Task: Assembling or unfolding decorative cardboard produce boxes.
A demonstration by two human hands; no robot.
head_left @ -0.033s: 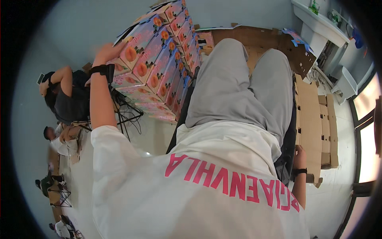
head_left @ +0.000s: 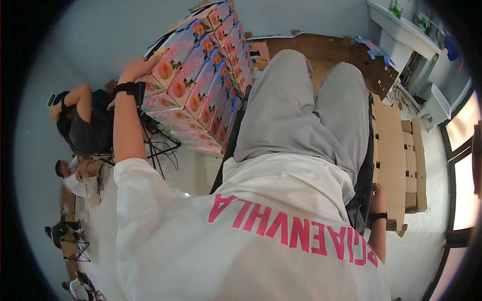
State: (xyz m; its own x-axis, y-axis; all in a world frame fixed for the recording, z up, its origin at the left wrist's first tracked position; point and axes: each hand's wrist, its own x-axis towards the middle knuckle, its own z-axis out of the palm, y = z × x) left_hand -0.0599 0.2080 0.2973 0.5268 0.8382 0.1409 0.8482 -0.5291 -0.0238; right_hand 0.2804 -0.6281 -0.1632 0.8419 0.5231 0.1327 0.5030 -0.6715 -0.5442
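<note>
My left hand point(head_left: 139, 67) reaches out to the upper left and lies against a printed fruit carton point(head_left: 173, 60). Its fingers are stretched over the carton's near corner rather than wrapped around it. This carton sits high in a pink and blue stack, with loose flaps along the top. Low at the right, my right hand point(head_left: 378, 197) hangs beside the black chair edge point(head_left: 359, 208), next to flat brown cardboard point(head_left: 389, 165). Its fingers look bent, but their tips are small and partly hidden, and I cannot tell whether they hold anything.
More printed cartons point(head_left: 228, 37) form a second column behind. Brown cardboard point(head_left: 371, 67) leans beyond my knees, near a white sink point(head_left: 404, 27). A black stand with cables point(head_left: 158, 138) is under my left arm. One person point(head_left: 90, 120) sits at far left, with others lower down.
My left hand has shifted slightly to the right over the carton's corner, with its fingers further onto the printed face. My right hand has not moved.
</note>
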